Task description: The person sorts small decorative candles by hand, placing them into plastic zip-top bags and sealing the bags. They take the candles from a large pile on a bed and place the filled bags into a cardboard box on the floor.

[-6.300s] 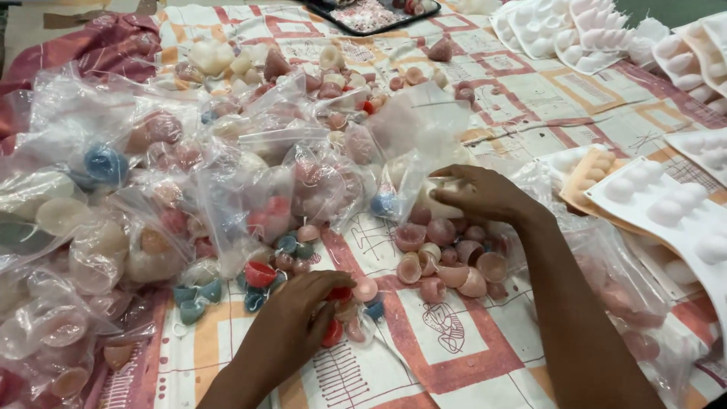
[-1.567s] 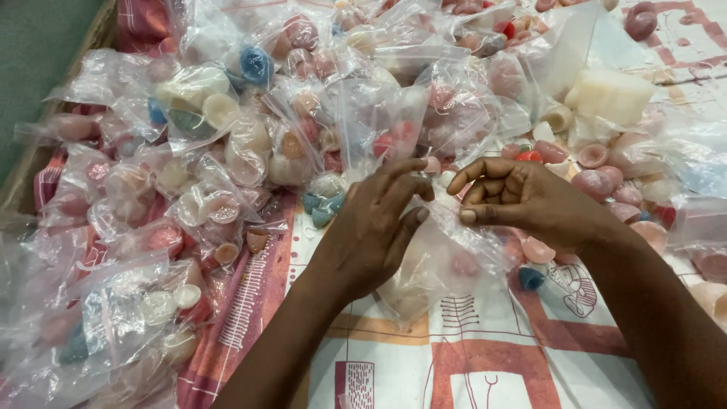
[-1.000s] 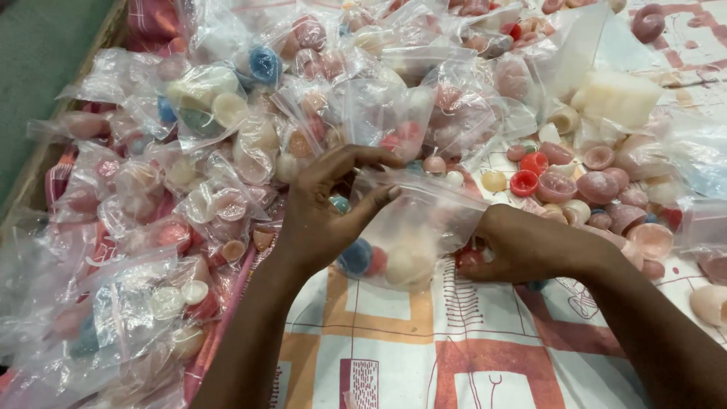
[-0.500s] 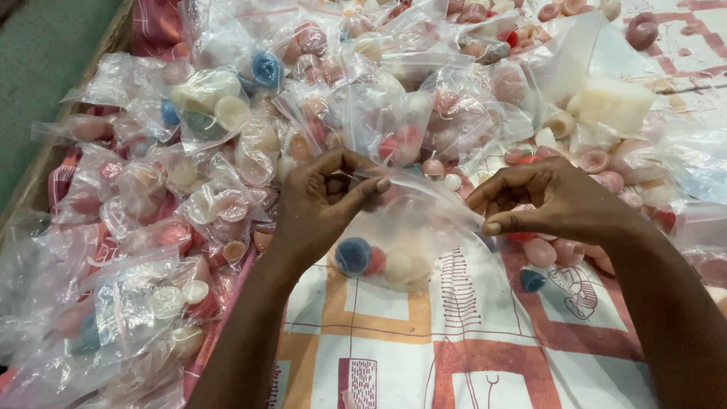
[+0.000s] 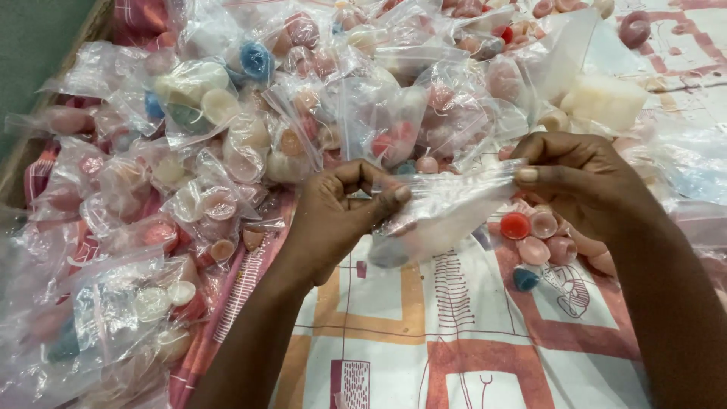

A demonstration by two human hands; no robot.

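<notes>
Pinching the top edge of a small clear plastic bag [image 5: 443,216] between them, the left hand [image 5: 337,216] grips one end and the right hand [image 5: 579,185] the other, holding it stretched just above the patterned cloth [image 5: 454,341] on the tabletop. Its contents are blurred. Loose small cups [image 5: 534,235], red, pink and blue, lie under the right hand. Behind, a heap of filled bags [image 5: 227,129] holds similar pink, white and blue pieces.
</notes>
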